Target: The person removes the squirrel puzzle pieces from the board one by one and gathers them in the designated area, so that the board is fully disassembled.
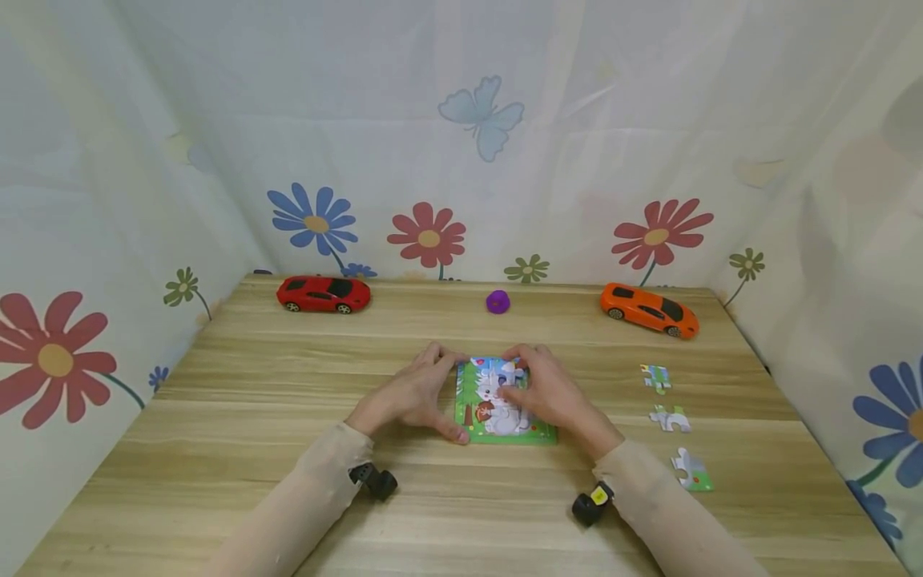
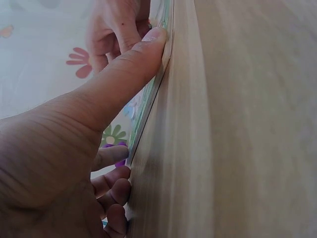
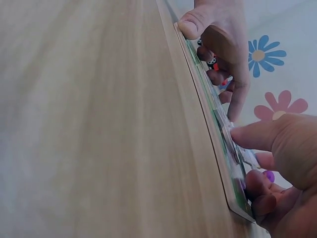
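A jigsaw puzzle board with a green border and a white cartoon animal lies flat on the table. My left hand holds its left side, thumb on the near corner and index finger by the far corner. Over the board's right part, my right hand pinches a puzzle piece between thumb and fingers. In the right wrist view the right thumb presses at the board's surface, and the piece is partly hidden by the fingers. Loose puzzle pieces lie to the right: one, another and a third.
A red toy car stands at the back left and an orange toy car at the back right. Between them sits a small purple ring-like object. Flower-patterned cloth surrounds the wooden table.
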Demonstrator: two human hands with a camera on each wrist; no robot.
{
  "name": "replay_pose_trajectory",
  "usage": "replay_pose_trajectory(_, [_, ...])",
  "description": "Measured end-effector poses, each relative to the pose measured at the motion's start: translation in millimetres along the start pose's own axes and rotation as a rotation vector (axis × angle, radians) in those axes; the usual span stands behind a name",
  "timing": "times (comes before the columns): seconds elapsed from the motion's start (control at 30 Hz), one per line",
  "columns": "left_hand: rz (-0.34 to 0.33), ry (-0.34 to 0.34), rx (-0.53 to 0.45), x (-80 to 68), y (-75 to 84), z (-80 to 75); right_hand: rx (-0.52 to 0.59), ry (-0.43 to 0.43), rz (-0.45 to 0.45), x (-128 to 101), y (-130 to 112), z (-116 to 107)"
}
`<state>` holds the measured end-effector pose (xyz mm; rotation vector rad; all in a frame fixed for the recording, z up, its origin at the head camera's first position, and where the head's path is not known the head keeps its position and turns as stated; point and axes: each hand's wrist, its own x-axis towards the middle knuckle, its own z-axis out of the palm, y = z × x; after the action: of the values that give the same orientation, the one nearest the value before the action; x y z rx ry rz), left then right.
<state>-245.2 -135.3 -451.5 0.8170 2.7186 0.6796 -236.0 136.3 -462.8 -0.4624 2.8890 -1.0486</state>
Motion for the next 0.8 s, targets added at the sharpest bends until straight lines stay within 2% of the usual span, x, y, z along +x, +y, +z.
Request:
replay_pose_trajectory(0.3, [-0.007, -0.003, -0.005, 0.0, 1.1, -0.7, 0.003, 0.001, 0.011, 0.8, -0.5, -0.8])
replay_pose_trajectory(0.8, [0.021, -0.002, -0.007, -0.7, 2.5, -2.6, 0.035, 0.016, 0.002, -0.7, -0.9, -3.4])
